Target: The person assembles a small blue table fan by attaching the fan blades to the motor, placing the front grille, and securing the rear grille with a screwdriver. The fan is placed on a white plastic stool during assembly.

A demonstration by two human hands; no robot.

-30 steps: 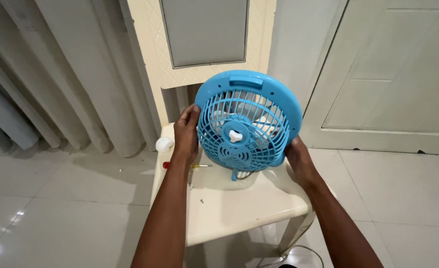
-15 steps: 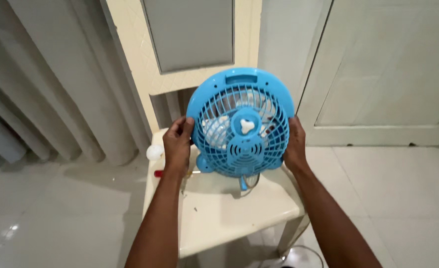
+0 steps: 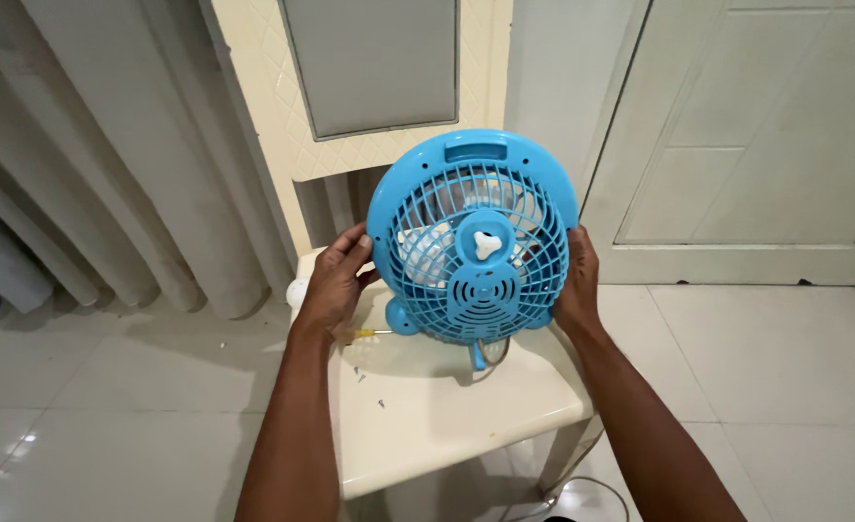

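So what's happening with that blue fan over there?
A person holds a small blue fan with both bare hands over a cream plastic chair. The left hand grips its left edge, the right hand its right edge, with the grille facing the person. A screwdriver lies on the seat just behind the left hand, along with a few tiny bits that could be screws. A cord trails on the tiled floor below.

Two bare forearms, no sleeves; left hand (image 3: 331, 285), right hand (image 3: 574, 280) ungloved.
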